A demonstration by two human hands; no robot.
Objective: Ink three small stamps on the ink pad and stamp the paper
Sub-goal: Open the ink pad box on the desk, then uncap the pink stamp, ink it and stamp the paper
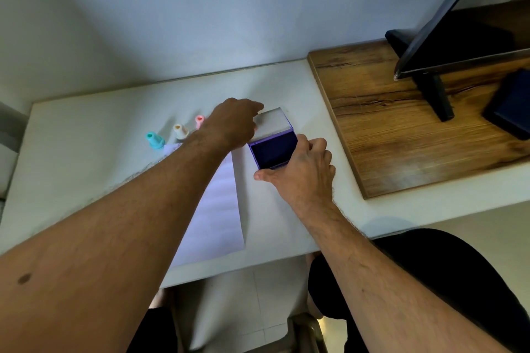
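A purple ink pad (274, 152) sits on the white table, its dark pad showing and its clear lid (272, 122) flipped back. My right hand (304, 169) grips the pad's base from the near right side, thumb along the front edge. My left hand (235, 123) holds the left edge of the raised lid. Three small stamps stand in a row to the left: a teal one (155, 140), a beige one (180, 131) and a pink one (199, 121), partly hidden by my left wrist. A white sheet of paper (218, 209) lies under my left forearm.
The white table (86, 152) ends at a wall behind. To the right lies a wooden board (387, 129) bearing a monitor (473, 23) on a black stand and a dark flat device (510, 106). My knees show below the table's near edge.
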